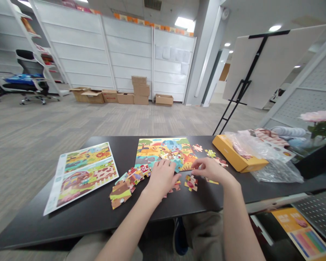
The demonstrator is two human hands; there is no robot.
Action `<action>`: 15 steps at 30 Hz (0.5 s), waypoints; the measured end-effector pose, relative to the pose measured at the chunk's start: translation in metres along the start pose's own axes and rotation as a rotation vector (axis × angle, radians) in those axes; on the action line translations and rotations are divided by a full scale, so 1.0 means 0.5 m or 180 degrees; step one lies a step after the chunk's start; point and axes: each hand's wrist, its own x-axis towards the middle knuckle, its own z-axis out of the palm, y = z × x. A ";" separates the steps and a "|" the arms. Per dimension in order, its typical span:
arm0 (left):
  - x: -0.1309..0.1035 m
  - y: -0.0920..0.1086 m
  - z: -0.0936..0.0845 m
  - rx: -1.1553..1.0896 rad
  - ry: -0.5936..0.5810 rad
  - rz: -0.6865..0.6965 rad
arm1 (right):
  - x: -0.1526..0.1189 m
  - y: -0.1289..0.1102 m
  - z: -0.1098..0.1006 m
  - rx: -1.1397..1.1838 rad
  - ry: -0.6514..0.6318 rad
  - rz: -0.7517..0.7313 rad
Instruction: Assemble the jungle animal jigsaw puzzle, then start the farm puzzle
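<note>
My left hand (163, 177) lies over a loose pile of jigsaw pieces (174, 155) on the lower edge of the colourful animal puzzle (149, 146). Its fingers stretch forward and its thumb stands apart; what lies under the palm is hidden. My right hand (213, 169) hovers at the puzzle's lower right corner, thumb and index finger curved with a gap between them. Close below its fingertips is a single jigsaw piece (191, 183). Left of my left hand, a joined strip of jigsaw pieces (130, 181) rests on the black table (87, 214).
A printed picture sheet (84, 174) lies on the left. More loose pieces (210, 153) are scattered right of the puzzle. Beyond them sit a yellow box (233, 154) and clear plastic wrapping (277, 172). A black easel stand (240, 90) rises behind the table.
</note>
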 end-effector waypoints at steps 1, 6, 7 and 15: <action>0.002 0.004 0.001 0.0024 0.0006 -0.0068 | 0.003 -0.014 0.008 0.0003 -0.0120 -0.0067; 0.013 0.010 0.006 -0.0014 -0.0062 -0.0217 | 0.014 -0.033 0.038 0.0128 -0.0685 -0.0116; 0.015 0.008 0.005 -0.0084 -0.0080 -0.0258 | 0.016 -0.028 0.040 0.0164 -0.0784 -0.0058; -0.004 0.023 -0.030 -0.0509 -0.0106 -0.0103 | 0.019 0.051 0.019 -0.0031 -0.0644 0.0564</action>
